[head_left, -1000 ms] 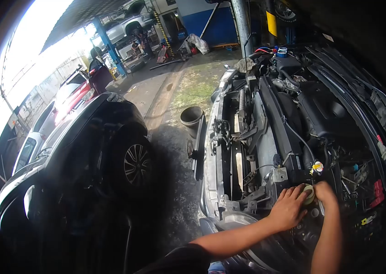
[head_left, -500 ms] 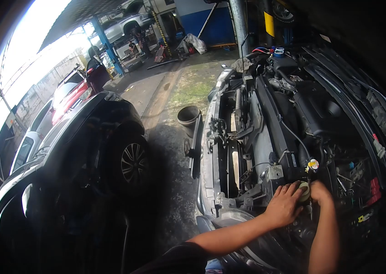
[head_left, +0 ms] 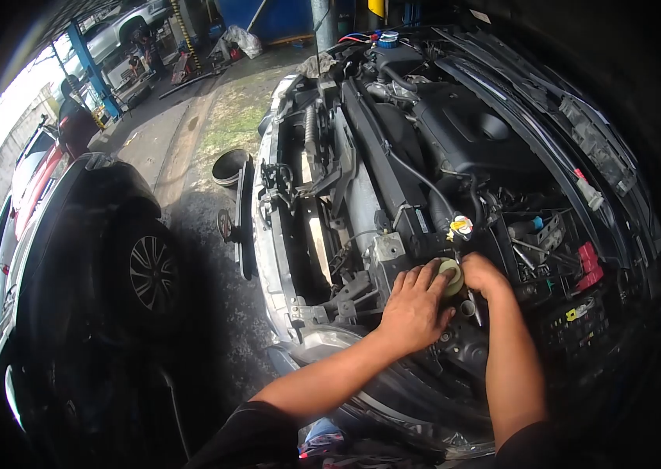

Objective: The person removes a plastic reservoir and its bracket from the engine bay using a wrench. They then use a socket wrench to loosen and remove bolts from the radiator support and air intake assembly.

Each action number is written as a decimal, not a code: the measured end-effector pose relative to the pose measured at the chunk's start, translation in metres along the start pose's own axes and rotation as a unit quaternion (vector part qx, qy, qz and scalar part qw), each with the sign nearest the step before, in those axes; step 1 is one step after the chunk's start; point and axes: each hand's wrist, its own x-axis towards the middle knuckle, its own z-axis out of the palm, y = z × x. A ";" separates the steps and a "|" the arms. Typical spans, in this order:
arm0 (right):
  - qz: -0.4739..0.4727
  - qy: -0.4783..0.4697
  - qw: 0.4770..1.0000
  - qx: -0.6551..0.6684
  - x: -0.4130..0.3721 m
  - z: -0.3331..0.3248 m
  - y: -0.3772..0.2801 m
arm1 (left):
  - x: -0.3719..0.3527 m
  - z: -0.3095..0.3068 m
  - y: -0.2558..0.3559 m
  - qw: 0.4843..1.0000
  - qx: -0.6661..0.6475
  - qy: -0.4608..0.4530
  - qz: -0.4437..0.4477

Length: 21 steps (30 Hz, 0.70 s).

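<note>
"How will that pale cap (head_left: 454,283) handle?"
"Likely light, stiff, slick — take its rim. It's nearer than the engine (head_left: 455,129), left hand (head_left: 415,309) laid over its left side, grip unclear."
"Right hand (head_left: 484,275)?"
"Curled just right — can't tell what's inside."

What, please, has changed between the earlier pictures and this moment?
The camera view has swung right and down, so the engine cover appears further left and higher, the dark car further left. No grasp or release is visible: the left hand stays on the pale round part, the right hand close beside it.
</note>
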 end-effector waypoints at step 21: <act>0.014 0.168 0.983 0.075 -0.108 -0.029 -0.036 | -0.001 -0.003 -0.001 0.999 -0.044 0.032 0.000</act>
